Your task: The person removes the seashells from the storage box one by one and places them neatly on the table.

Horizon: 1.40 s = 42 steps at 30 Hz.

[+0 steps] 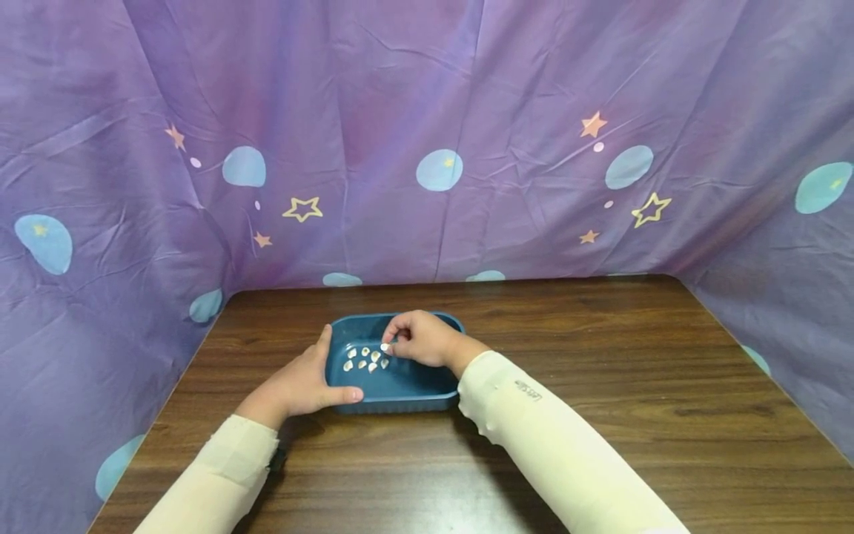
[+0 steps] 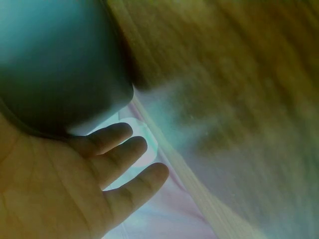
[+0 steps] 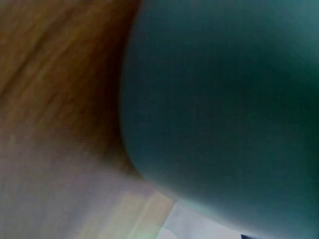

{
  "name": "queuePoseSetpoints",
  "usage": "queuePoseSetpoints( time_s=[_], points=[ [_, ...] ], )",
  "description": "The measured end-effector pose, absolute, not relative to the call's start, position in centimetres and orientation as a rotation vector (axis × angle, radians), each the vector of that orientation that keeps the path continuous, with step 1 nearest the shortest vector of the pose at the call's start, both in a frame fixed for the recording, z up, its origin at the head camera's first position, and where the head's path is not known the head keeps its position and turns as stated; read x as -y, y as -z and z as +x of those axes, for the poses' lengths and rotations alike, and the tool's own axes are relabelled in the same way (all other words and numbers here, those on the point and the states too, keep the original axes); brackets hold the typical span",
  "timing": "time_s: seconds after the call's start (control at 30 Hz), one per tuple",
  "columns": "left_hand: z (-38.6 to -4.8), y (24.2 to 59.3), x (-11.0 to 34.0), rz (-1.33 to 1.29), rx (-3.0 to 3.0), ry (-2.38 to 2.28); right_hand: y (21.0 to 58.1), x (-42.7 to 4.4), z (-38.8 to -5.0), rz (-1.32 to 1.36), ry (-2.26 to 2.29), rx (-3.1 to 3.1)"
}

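A blue rectangular plastic tray (image 1: 400, 404) stands on the table. On its floor, toward the left, lie several small white seashells (image 1: 372, 366) with brownish marks. My right hand (image 1: 427, 340) reaches over the tray and pinches one small white shell (image 1: 385, 346) between thumb and fingertips, just above the others. At the tray's left end rests my left hand (image 1: 303, 382), thumb stretched over the front rim and index finger along the left side. The left wrist view shows three extended fingers (image 2: 132, 191) below the tray wall. In the right wrist view the tray's wall (image 3: 214, 109) hides my right hand.
The brown wood-grain table (image 1: 600, 415) extends around the tray, with its back edge behind it. A purple curtain (image 1: 380, 111) with stars and blue spots hangs behind and on both sides. Pale sleeves (image 1: 554, 437) cover both forearms.
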<state>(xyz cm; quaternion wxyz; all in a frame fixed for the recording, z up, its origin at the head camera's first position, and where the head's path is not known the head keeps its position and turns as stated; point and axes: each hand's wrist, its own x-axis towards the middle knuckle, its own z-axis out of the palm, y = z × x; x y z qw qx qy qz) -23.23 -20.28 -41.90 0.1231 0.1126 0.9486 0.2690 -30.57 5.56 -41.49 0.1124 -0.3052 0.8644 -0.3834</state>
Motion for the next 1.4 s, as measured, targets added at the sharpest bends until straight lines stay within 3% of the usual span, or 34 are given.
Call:
queuePoseSetpoints(
  time_s=[0.63,1.4],
  points=[
    [-23.0,41.5,20.0,0.326,-2.767,-0.787,38.7,-8.7,-30.1,-0.931,1.462,-2.454],
    [-23.0,41.8,20.1,0.301,-2.751,-0.801,37.8,-16.5,-30.1,-0.825,1.436,-2.581]
  ],
)
